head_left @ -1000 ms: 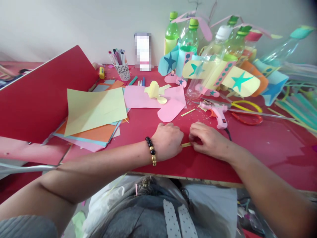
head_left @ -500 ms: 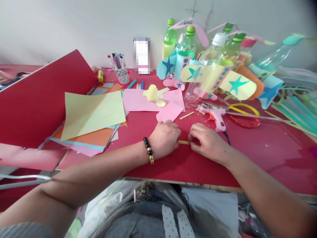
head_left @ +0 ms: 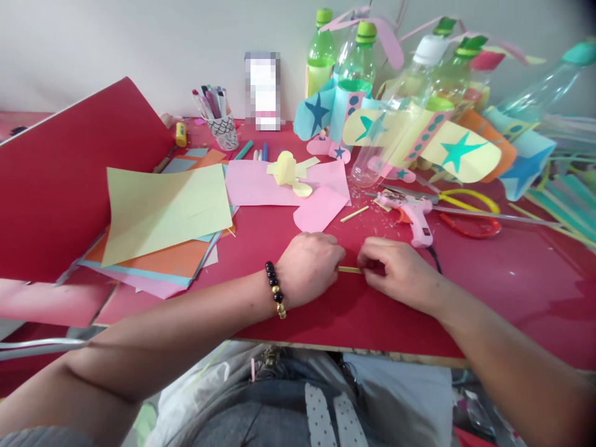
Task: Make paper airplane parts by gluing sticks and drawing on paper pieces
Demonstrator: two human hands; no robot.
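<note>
Between my two hands, just above the red tabletop, runs a thin yellow paper strip (head_left: 350, 270). My left hand (head_left: 311, 266), with a beaded bracelet at the wrist, is closed on one end. My right hand (head_left: 388, 266) pinches the other end, its thumb and forefinger curled together. Both ends are hidden in the fingers. Beyond the hands lie a pink paper piece with a rounded end (head_left: 319, 210) and a short yellow rolled stick (head_left: 354, 214). A pink glue gun (head_left: 416, 217) rests past my right hand.
Coloured sheets (head_left: 170, 214) are stacked on the left beside a raised red board (head_left: 79, 186). Decorated plastic bottles (head_left: 358, 68) crowd the back right. Scissors (head_left: 470, 214) lie near the glue gun. A pen cup (head_left: 222, 130) and a phone (head_left: 263, 93) stand behind.
The camera view has shifted slightly. Both hands keep their closed grip on the strip, in nearly the same place over the table.
</note>
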